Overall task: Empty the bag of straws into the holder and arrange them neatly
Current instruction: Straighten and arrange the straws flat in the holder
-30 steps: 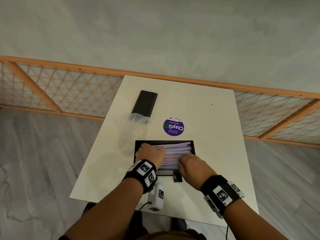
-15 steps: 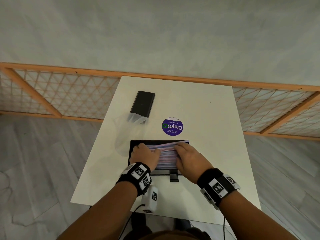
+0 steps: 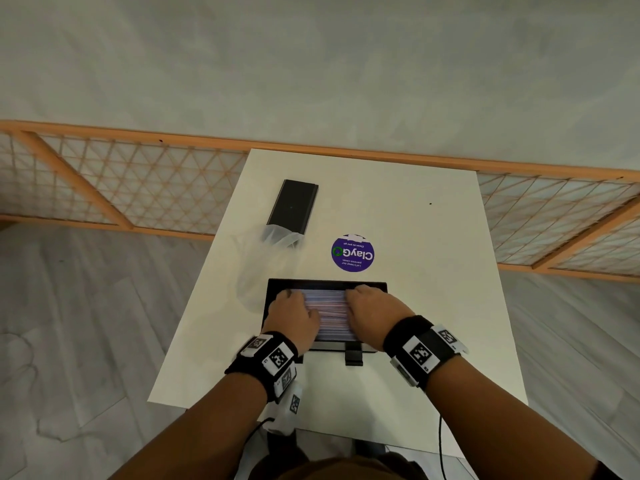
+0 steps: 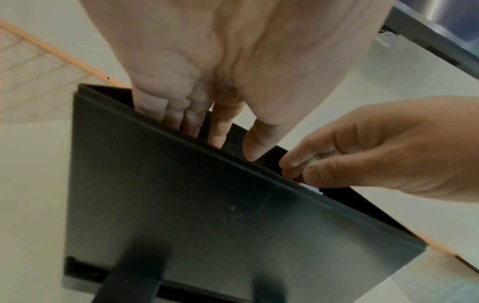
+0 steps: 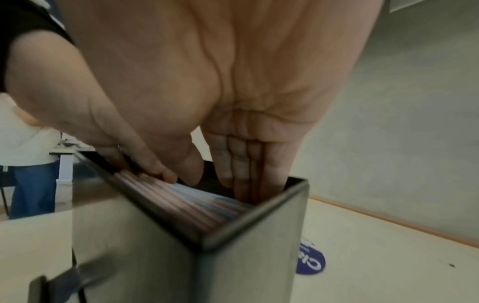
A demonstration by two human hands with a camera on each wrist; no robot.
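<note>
Squaring the straws [image 3: 327, 313] inside the holder [image 3: 327, 283] goes best with both flat, released hands: the left hand [image 3: 294, 315] and right hand [image 3: 372, 315] pressing inward from either end (gently, since straws ride up), the emptied bag [image 3: 266, 268] lying beyond the left hand.

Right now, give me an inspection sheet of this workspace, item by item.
Surface: white table, a small dark speck near its far right.
Job's things: black holder near the front edge, open top, straws lying flat inside; empty clear bag slumped to its far left.
Clutter: black lid at the far left, purple round sticker.
Grippers: left hand and right hand, fingers straight, pressing the straws' ends inside the holder; no closed grip.
Cables: thin black cable hanging off the front edge.
Surroundings: wooden lattice railing, grey floor; another person at a desk in the right wrist view.
</note>
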